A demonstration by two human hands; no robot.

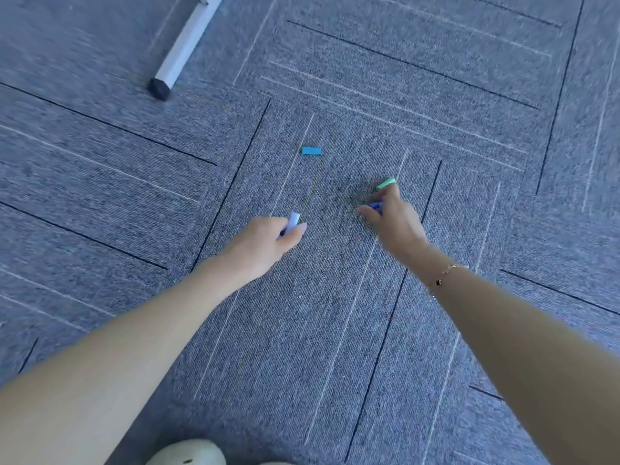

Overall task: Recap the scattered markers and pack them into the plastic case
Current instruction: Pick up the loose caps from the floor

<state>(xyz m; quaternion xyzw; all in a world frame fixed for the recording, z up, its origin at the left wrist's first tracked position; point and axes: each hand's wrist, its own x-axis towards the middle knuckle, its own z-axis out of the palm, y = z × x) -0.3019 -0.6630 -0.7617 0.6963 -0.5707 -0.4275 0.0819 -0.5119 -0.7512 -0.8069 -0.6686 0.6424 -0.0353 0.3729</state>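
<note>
Blue cap (pixel 311 151) lies crosswise ahead between both hands, slightly nearer the right hand (pixel 392 218), which pinches a dark-blue piece (pixel 376 205) beside a green cap (pixel 385 184), while the left hand (pixel 268 241) is closed around a lilac cap (pixel 294 219).

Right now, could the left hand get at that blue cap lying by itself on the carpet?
Probably yes: bare carpet lies between the left hand and the blue cap. But that hand already holds a lilac piece, so its fingers are busy.
</note>
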